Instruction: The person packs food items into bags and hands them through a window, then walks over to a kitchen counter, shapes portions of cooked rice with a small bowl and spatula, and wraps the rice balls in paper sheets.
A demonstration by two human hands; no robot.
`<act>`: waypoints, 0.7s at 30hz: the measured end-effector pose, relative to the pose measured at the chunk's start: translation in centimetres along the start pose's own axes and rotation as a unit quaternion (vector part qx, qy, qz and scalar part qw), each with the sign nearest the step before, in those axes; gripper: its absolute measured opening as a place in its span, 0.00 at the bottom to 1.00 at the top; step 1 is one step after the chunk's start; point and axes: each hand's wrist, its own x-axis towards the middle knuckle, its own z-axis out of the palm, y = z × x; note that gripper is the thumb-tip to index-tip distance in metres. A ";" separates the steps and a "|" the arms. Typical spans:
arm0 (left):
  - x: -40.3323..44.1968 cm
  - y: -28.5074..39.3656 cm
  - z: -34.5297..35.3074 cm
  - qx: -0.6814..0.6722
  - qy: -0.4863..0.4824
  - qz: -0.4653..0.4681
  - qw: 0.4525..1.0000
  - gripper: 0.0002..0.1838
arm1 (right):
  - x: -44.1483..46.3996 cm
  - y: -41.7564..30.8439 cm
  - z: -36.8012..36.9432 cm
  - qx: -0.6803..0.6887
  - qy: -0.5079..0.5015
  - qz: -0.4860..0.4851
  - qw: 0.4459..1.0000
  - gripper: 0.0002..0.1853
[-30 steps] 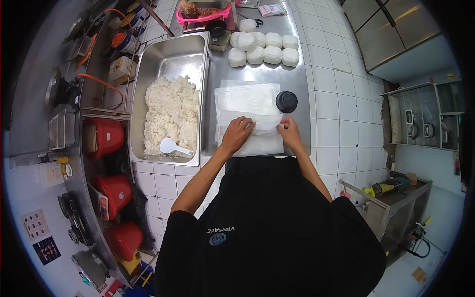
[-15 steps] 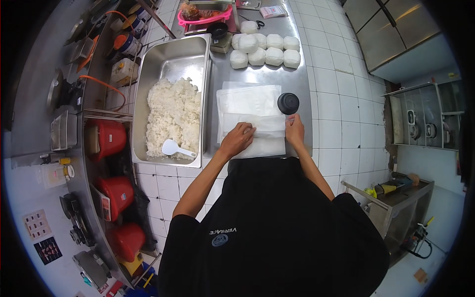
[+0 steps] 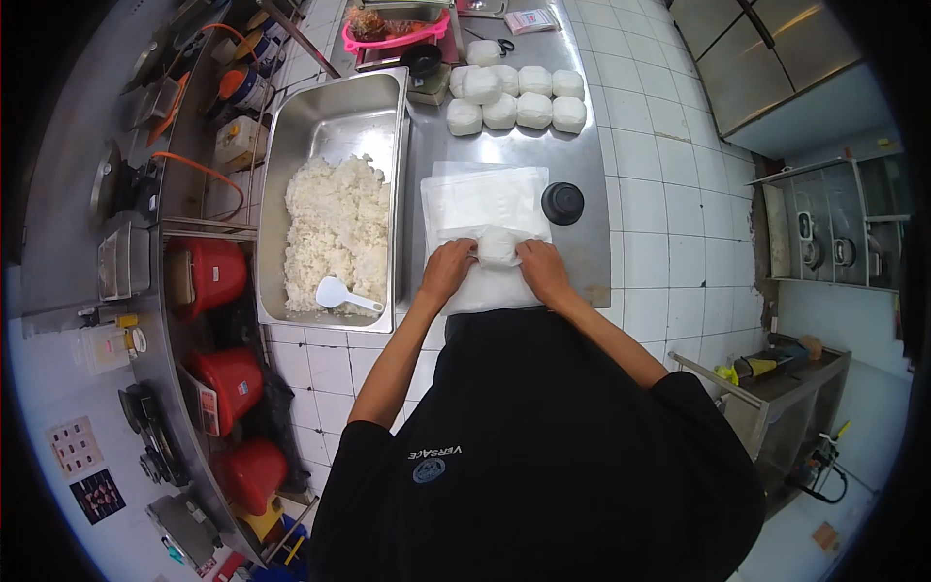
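Observation:
A rounded white parcel sits on the stack of white wrapping paper at the near end of the steel table. My left hand is closed on the wrapping paper at the parcel's left side. On its right side, my right hand pinches the paper, with fingertips partly hidden. Whatever the paper encloses is out of sight. A black bowl-shaped mould rests just beyond my right hand. To the left, a deep steel pan holds cooked rice with a white rice paddle lying on it.
Several wrapped white parcels are grouped at the table's far end, one stacked on top. Behind them lie scissors and a pink basket. A scale with a black bowl stands beside the pan.
The paper, spread flat under my hands before, is now gathered around a rounded parcel. My right hand has moved left and my left hand slightly left, one on each side of it.

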 end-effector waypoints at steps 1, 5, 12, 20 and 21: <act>0.7 -0.2 -0.3 0.001 0.001 0.000 1.000 0.18 | 0.7 0.4 -0.2 0.001 0.001 -0.001 1.000 0.11; 4.4 -0.6 -1.0 0.033 -0.154 -0.136 0.978 0.18 | 4.4 3.1 -1.2 0.071 -0.089 0.099 0.989 0.08; 8.3 0.6 0.0 0.311 0.023 0.009 0.950 0.13 | 8.6 0.9 -0.7 -0.082 -0.131 0.118 0.981 0.10; 5.0 0.4 -0.8 0.109 -0.051 0.012 0.993 0.06 | 5.5 1.8 -1.1 -0.011 -0.066 0.005 0.998 0.05; 3.9 1.1 -0.4 0.106 0.022 0.013 0.994 0.04 | 4.6 1.1 -1.2 -0.010 -0.067 0.005 0.998 0.05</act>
